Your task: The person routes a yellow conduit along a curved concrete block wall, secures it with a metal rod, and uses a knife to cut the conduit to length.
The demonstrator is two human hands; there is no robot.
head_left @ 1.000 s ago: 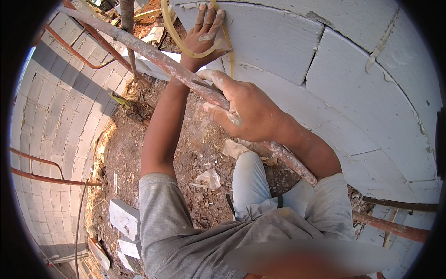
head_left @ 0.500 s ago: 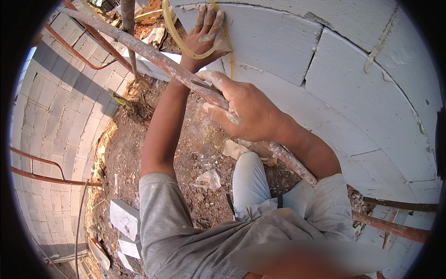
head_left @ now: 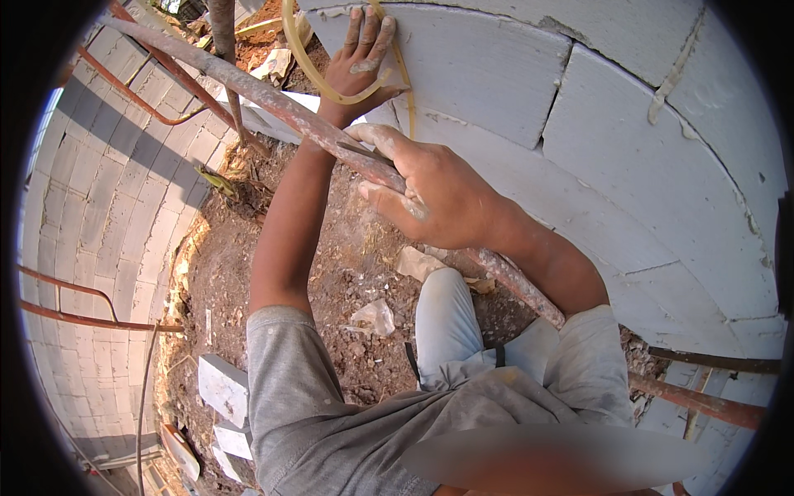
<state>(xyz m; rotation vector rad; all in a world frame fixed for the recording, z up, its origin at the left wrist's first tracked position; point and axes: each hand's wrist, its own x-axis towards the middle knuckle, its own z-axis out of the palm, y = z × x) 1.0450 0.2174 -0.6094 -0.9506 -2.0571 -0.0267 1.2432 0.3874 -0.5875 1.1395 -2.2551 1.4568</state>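
Pale block walls (head_left: 488,74) rise on both sides of a strip of rubble-strewn earth (head_left: 347,264), where a worker in a grey short-sleeved shirt leans in close to the masonry. The left hand (head_left: 357,71) is flat against the block face on the right, fingers slightly spread. A yellowish hose (head_left: 346,100) loops over the back of that hand near the wrist – another yellowish length runs down the wall just beside the thumb. The right hand (head_left: 442,190) is nearer the camera, its fingers curled around a red, mortar-spattered pole (head_left: 273,101) that slants across the scene and passes over the left forearm. A thin dark strip (head_left: 361,152) shows beside the right hand's fingers – too small to identify. A crumpled clear scrap (head_left: 378,317) lies on the earth near the worker's knee, while loose white blocks (head_left: 223,387) rest by the left sleeve.
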